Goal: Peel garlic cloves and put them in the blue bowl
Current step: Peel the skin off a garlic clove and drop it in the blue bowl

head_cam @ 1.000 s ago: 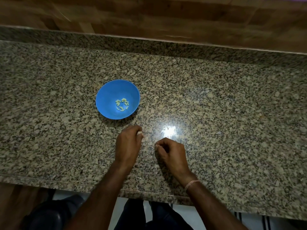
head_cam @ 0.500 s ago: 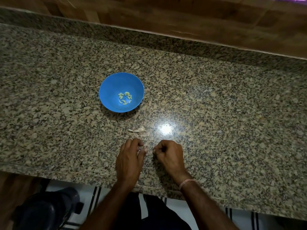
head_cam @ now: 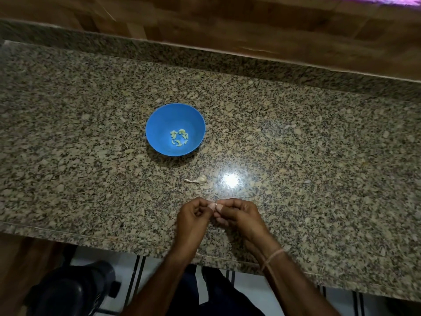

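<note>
The blue bowl (head_cam: 159, 124) stands on the granite counter (head_cam: 296, 156) with several pale peeled cloves (head_cam: 179, 137) at its bottom. In front of it, near the counter's front edge, my left hand (head_cam: 193, 221) and my right hand (head_cam: 241, 216) meet fingertip to fingertip. Both pinch a small pale garlic clove (head_cam: 213, 205), mostly hidden between the fingers. A whitish piece of garlic with a papery tail (head_cam: 198, 179) lies on the counter between the bowl and my hands.
A bright light glare (head_cam: 230, 180) shines on the counter right of the loose garlic piece. A wooden wall (head_cam: 227, 26) runs behind the counter's raised back edge. Below the front edge are a dark shoe (head_cam: 68, 290) and tiled floor.
My hands have pulled back toward the front edge and come together on the clove. The loose garlic piece, earlier hidden by my left hand, now lies exposed on the counter.
</note>
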Available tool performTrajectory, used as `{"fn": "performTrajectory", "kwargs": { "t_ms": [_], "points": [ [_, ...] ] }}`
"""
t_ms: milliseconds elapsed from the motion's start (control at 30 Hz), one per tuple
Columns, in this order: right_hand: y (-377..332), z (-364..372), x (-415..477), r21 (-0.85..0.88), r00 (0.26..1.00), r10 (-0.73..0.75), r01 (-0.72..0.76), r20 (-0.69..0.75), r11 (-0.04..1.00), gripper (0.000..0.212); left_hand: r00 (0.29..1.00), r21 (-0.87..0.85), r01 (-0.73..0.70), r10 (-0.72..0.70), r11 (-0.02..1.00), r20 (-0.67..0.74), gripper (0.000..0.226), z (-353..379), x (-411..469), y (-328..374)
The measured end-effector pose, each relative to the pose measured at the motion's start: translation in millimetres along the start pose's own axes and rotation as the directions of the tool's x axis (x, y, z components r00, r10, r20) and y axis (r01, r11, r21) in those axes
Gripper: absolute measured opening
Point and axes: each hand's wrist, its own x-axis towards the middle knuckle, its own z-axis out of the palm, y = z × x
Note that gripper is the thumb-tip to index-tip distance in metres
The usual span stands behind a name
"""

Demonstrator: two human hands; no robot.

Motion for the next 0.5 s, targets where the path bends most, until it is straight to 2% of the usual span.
{"fn": "performTrajectory", "kwargs": {
  "t_ms": [133,267,400,500],
  "points": [
    [-1.1,-0.8,1.1,0.069,0.997,0.067,-0.070,0.042,0.995,0.012,0.995,-0.133,0.046,-0.034,0.990,0.091,0.016,-7.8,0.3,1.3],
    [-0.1,-0.2,5.6,0.097,0.994,0.091,-0.096,0.060,0.991,0.008,0.994,-0.056,-0.020,0.026,0.998,0.103,0.012,-12.5,6.5,3.7],
    [1.5,2.8,7.2,-0.061,0.996,0.069,-0.066,0.050,0.996,0.015,0.994,0.102,-0.083,0.075,0.991,0.074,0.016,-11.8,10.8,12.3],
    [0.8,4.1,6.5,-0.185,0.997,-0.074,0.074,0.007,0.980,0.020,0.988,-0.018,0.062,-0.059,0.998,0.141,0.017,-14.7,14.0,17.1]
  ]
}}
